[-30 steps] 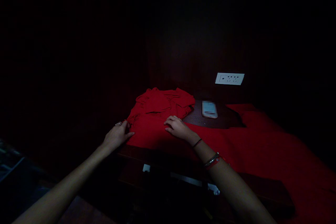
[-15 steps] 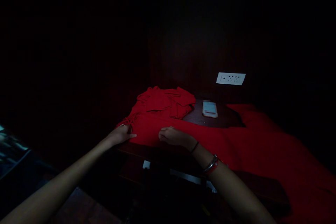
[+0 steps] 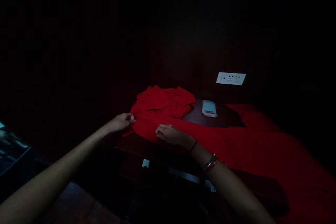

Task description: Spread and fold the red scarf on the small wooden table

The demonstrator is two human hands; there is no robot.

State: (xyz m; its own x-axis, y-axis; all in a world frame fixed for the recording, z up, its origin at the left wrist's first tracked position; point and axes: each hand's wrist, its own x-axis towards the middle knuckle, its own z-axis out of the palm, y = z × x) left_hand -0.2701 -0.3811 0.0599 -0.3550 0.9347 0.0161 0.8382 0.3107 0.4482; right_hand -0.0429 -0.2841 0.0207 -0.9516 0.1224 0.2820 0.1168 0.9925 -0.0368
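A long red cloth (image 3: 252,147) stretches across the dark tabletop and hangs over its right side. My left hand (image 3: 125,121) pinches the cloth at its left end, by the fringe. With fingers curled, my right hand (image 3: 168,133) rests on the cloth near its front edge, a short way to the right of my left hand; whether it grips any fabric is hidden. Behind both hands lies a crumpled red bundle (image 3: 160,99).
A phone-like object (image 3: 209,108), blurred out, lies on the dark tabletop (image 3: 195,115) right of the bundle. On the wall behind is a white socket panel (image 3: 231,78). The surroundings are very dark.
My left hand has moved up and slightly right, from an open thumb to a pinch on the cloth's end, which is now lifted and gathered. My right hand has shifted slightly left.
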